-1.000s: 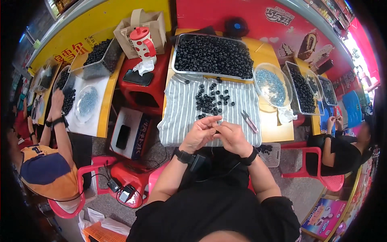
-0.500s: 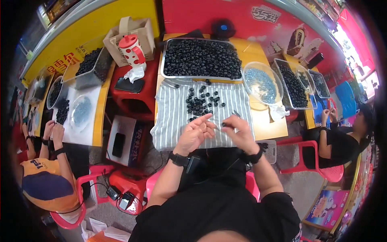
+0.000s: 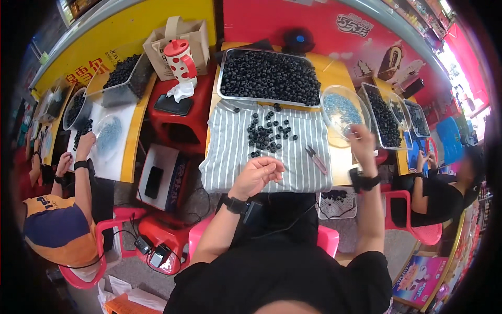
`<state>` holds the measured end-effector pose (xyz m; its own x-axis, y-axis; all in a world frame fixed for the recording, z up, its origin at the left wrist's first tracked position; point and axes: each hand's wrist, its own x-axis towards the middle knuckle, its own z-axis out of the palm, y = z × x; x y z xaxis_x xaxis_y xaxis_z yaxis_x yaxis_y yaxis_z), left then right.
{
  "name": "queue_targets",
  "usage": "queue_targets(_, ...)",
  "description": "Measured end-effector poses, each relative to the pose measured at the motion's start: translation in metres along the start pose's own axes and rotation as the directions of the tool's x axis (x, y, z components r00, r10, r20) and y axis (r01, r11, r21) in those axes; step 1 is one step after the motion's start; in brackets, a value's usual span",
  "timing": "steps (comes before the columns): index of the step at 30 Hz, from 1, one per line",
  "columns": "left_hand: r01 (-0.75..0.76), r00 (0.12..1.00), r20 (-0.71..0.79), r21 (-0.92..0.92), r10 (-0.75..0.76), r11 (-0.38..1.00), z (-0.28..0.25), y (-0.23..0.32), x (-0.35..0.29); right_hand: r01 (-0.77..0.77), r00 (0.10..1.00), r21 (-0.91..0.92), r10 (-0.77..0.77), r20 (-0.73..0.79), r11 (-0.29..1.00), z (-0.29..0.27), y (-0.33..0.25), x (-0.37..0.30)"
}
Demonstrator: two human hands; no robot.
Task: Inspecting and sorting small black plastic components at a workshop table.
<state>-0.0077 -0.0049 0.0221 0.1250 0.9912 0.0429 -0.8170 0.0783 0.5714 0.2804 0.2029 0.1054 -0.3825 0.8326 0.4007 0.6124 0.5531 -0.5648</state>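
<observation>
Head view: small, black, thick-ringed pieces (image 3: 264, 137) scattered on soft striped cloth (image 3: 225, 157). Left hand (image 3: 259, 175) just nearer the body: fingers half curled, gap narrow, contents hidden. Right hand (image 3: 362, 146) at near rim of round clear dish (image 3: 324, 116), pale-blue bits (image 3: 341, 107) inside; fingers bunched, blurred, hold unclear. Bare cloth left of pieces; bare table (image 3: 340, 166) beyond cloth's right edge.

Printed lettering on walls, carton and board
Large red characters (image 3: 89, 73) are borne by the yellow wall panel (image 3: 130, 39); outlined lettering (image 3: 354, 24) is set on the red wall (image 3: 282, 18); smaller print is carried by a carton (image 3: 179, 175) and a pink-purple board (image 3: 421, 278).
</observation>
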Motion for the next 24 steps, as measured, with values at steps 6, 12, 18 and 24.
queue_targets(6, 0.022, 1.0, -0.001, 0.003, -0.022, 1.0, -0.006, 0.001, -0.003, 0.23, 0.875, 0.164, -0.278, 0.397, 0.959, 0.092, -0.129, -0.026)
queue_targets(12, 0.028, 1.0, -0.007, -0.014, -0.028, 1.0, -0.002, 0.001, 0.001, 0.294, 0.875, -0.014, -0.263, 0.406, 0.956, 0.126, -0.125, -0.021)
queue_targets(18, -0.062, 0.992, -0.109, -0.002, 0.062, 0.998, -0.005, -0.009, 0.004, 0.059, 0.919, 0.256, -0.153, 0.364, 0.965, 0.092, -0.141, -0.041)
queue_targets(24, 0.022, 0.998, -0.057, 0.195, -0.011, 0.981, 0.005, -0.006, 0.003, 0.285, 0.901, 0.254, -0.349, 0.258, 0.924, 0.08, -0.163, -0.067)
